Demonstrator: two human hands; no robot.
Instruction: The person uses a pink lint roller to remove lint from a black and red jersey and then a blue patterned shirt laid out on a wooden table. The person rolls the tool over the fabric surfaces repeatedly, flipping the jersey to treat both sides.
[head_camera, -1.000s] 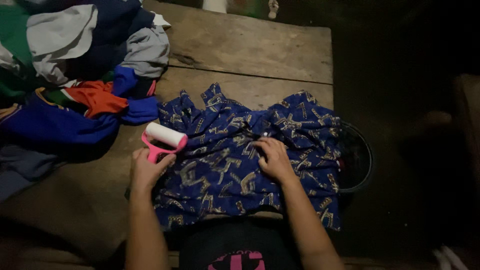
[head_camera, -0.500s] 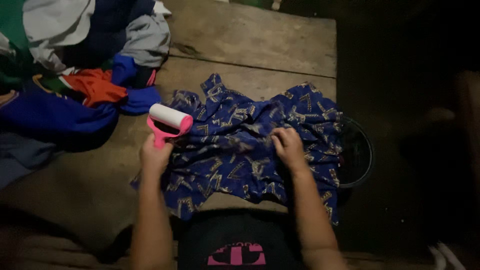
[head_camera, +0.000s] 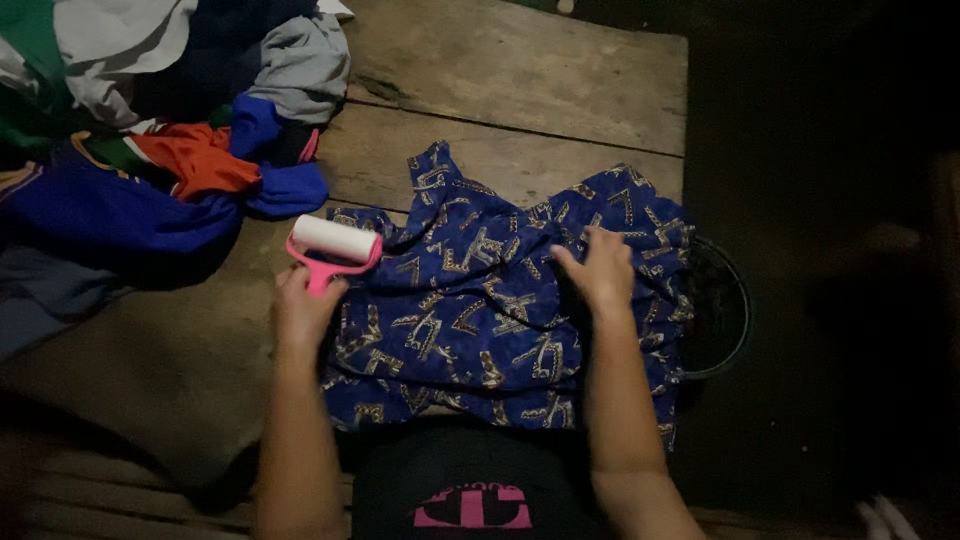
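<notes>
A person is holding a lint roller beside a blue patterned garment spread on a wooden tabletop.

The left hand (head_camera: 303, 310) is closing its grip around the pink handle of the one lint roller (head_camera: 334, 249), whose white drum is lying with its long axis running from about 9 to 3 o'clock, slightly tilted, just touching the garment's left edge. The one blue patterned garment (head_camera: 480, 310) is lying at 3 o'clock from that hand, so the left hand is the nearer one to the roller. The right hand (head_camera: 603, 270) is pressing flat on the cloth, fingers loosely curled, grasping nothing I can make out. One heap of mixed clothes (head_camera: 150, 140) is sitting at 10 o'clock; one dark bucket (head_camera: 722, 310) is standing off the tabletop's (head_camera: 520, 80) right edge.
</notes>
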